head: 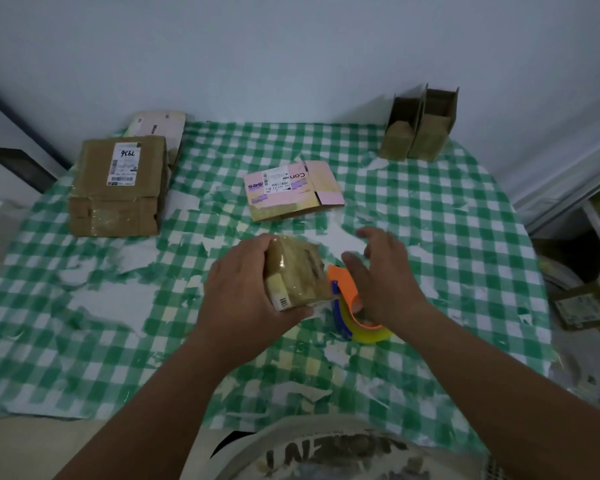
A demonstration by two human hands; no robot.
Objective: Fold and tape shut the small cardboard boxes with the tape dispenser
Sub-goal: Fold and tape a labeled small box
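Small box held in the left hand, dispenser under the right hand

The left hand (246, 289) grips the box (297, 271) from its left side, fingers curled over the far top edge and thumb at the near bottom corner; the box is lifted a little above the cloth (84, 341). It looks light and fairly stiff, but its tape-covered faces shine and may slip, so the bare cardboard edges seem the better place to hold. The dispenser (352, 306) sits just right of the box, touching its lower right corner, under the right hand (385, 282). The right thumb lies on the orange part; the other fingers are spread and blurred, so I cannot tell if they grasp it. The plastic dispenser seems hard and light.
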